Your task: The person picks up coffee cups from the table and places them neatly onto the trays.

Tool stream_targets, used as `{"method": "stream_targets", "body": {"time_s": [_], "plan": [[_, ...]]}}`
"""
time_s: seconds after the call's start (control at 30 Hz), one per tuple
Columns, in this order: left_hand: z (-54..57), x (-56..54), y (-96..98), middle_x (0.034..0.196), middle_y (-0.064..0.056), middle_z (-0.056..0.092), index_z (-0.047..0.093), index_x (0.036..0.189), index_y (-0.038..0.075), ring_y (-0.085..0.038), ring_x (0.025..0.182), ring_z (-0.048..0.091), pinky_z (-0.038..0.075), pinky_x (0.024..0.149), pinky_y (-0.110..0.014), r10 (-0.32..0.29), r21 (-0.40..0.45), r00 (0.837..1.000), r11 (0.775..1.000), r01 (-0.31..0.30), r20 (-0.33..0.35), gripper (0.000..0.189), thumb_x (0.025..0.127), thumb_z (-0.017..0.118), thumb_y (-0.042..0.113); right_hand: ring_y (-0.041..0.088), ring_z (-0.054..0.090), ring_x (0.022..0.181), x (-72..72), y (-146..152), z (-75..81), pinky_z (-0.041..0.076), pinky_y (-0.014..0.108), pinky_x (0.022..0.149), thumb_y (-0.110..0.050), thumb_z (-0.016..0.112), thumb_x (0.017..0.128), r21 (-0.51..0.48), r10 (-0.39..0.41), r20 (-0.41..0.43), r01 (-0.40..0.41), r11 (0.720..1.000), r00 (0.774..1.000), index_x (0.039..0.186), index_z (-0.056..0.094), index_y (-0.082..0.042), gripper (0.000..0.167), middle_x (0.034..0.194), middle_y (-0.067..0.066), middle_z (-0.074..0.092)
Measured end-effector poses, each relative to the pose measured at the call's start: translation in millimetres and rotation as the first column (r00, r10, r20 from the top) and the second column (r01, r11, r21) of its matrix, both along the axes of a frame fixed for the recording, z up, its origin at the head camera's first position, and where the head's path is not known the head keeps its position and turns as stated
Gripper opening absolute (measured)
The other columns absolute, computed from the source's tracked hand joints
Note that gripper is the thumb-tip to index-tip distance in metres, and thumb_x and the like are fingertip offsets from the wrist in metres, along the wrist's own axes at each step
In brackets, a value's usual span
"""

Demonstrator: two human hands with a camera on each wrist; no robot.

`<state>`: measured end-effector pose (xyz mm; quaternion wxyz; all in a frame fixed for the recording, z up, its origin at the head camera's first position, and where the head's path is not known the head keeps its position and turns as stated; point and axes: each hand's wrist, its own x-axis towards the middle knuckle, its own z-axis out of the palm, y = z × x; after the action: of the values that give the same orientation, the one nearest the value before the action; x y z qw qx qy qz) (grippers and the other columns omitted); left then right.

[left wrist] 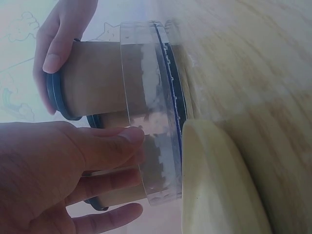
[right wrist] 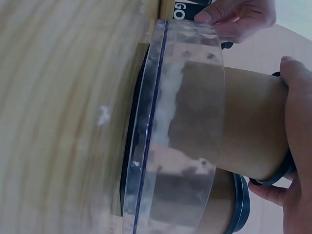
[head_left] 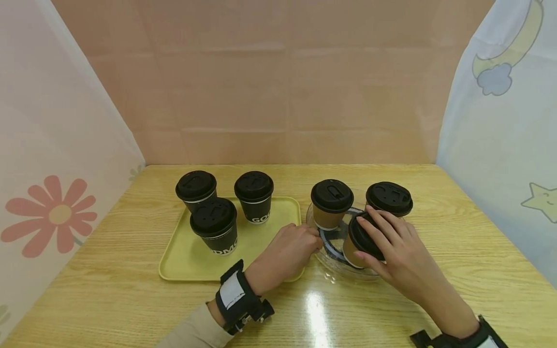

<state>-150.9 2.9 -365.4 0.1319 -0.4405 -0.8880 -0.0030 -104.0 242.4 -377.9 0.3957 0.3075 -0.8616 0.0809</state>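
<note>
A clear round tray [head_left: 370, 276] with a low transparent wall [right wrist: 195, 126] bears several brown paper cups with black lids. My left hand [head_left: 293, 244] pinches the tray's left rim between thumb and fingers, as the left wrist view shows. From above, my right hand [head_left: 396, 253] grips the front brown cup [head_left: 351, 253] around its black lid. That cup leans slightly inside the tray wall. Behind it are a back-left brown cup [head_left: 327, 218] and a back-right cup whose lid [head_left: 388, 197] shows while its body is mostly hidden.
Left of the clear tray lies a yellow rectangular tray [head_left: 187, 268] with 3 black lidded cups, including a front one [head_left: 215, 227]. Its edge is close to the clear tray. A wooden table [head_left: 109, 290] is under everything, with a fabric wall [head_left: 278, 96] behind.
</note>
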Motion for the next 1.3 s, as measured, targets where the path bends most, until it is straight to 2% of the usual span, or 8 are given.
{"method": "stream_targets", "body": {"time_s": [0.1, 0.23, 0.43, 0.57, 1.07, 1.17, 1.3], "plan": [[-0.2, 0.2, -0.2, 0.079, 0.013, 0.067, 0.073, 0.081, 0.023, -0.007, 0.076, 0.063, 0.039, 0.056, -0.022, 0.003, -0.003, 1.000, 1.000, -0.003, -0.003, 0.013, 0.092, 0.066, 0.025, 0.041, 0.052, 0.119, -2.0, -2.2, -1.7, 0.040, 0.056, 0.087, -0.056, 0.039, 0.100, -0.028, 0.013, -0.011, -0.014, 1.000, 1.000, 0.130, 0.059, -0.002, 0.066, 0.140, 0.021, 0.053], [-0.4, 0.2, -0.2, 0.078, 0.013, 0.067, 0.073, 0.081, 0.024, -0.006, 0.074, 0.062, 0.039, 0.056, -0.022, 0.002, -0.008, 1.000, 1.000, -0.002, -0.011, 0.012, 0.091, 0.067, 0.026, 0.043, 0.050, 0.122, -2.6, -2.7, -3.2, 0.038, 0.056, 0.092, -0.057, 0.038, 0.099, -0.031, 0.013, 0.014, -0.013, 0.999, 1.000, 0.129, 0.059, -0.001, 0.067, 0.138, 0.023, 0.053], [-0.6, 0.3, 0.3, 0.078, 0.013, 0.066, 0.072, 0.081, 0.024, -0.006, 0.072, 0.061, 0.040, 0.056, -0.022, 0.000, -0.014, 1.000, 1.000, 0.000, -0.012, 0.012, 0.091, 0.067, 0.027, 0.043, 0.046, 0.129, 0.1, 0.7, -3.0, 0.033, 0.051, 0.109, -0.057, 0.036, 0.100, -0.011, -0.013, 0.112, 0.014, 1.000, 0.994, 0.135, 0.055, -0.004, 0.067, 0.138, 0.022, 0.052], [-1.2, 0.2, 0.6, 0.078, 0.013, 0.066, 0.072, 0.080, 0.024, -0.007, 0.072, 0.061, 0.039, 0.055, -0.022, 0.000, -0.020, 1.000, 1.000, -0.001, -0.016, 0.014, 0.092, 0.066, 0.026, 0.041, 0.043, 0.133, 1.1, 2.8, -3.0, 0.027, 0.044, 0.118, -0.057, 0.039, 0.099, -0.021, 0.002, 0.132, 0.000, 1.000, 0.991, 0.137, 0.053, -0.005, 0.066, 0.141, 0.021, 0.051], [-1.0, 0.1, -0.3, 0.077, 0.013, 0.065, 0.072, 0.079, 0.024, -0.006, 0.070, 0.060, 0.036, 0.054, -0.022, -0.003, -0.014, 1.000, 1.000, 0.003, -0.029, 0.015, 0.093, 0.065, 0.025, 0.043, 0.044, 0.131, 3.6, 5.6, -2.3, 0.020, 0.037, 0.121, -0.056, 0.037, 0.100, 0.016, -0.003, 0.166, 0.001, 1.000, 0.986, 0.138, 0.053, -0.006, 0.065, 0.142, 0.021, 0.050], [-0.8, 0.1, -0.4, 0.078, 0.013, 0.066, 0.071, 0.080, 0.024, -0.006, 0.071, 0.060, 0.037, 0.055, -0.022, 0.003, -0.019, 1.000, 1.000, -0.004, -0.028, 0.015, 0.093, 0.065, 0.026, 0.043, 0.043, 0.132, 3.6, 5.3, -2.1, 0.021, 0.039, 0.121, -0.057, 0.037, 0.099, 0.015, -0.010, 0.181, 0.008, 1.000, 0.984, 0.139, 0.053, -0.007, 0.066, 0.142, 0.021, 0.050], [-0.9, 0.0, -0.5, 0.077, 0.014, 0.065, 0.070, 0.077, 0.024, -0.006, 0.069, 0.060, 0.041, 0.056, -0.023, 0.009, -0.014, 1.000, 1.000, -0.009, -0.028, 0.016, 0.093, 0.065, 0.025, 0.043, 0.043, 0.133, 4.1, 4.2, -1.3, 0.019, 0.034, 0.122, -0.057, 0.038, 0.099, -0.001, 0.006, 0.169, -0.006, 1.000, 0.986, 0.138, 0.053, -0.007, 0.065, 0.143, 0.021, 0.049]]}}
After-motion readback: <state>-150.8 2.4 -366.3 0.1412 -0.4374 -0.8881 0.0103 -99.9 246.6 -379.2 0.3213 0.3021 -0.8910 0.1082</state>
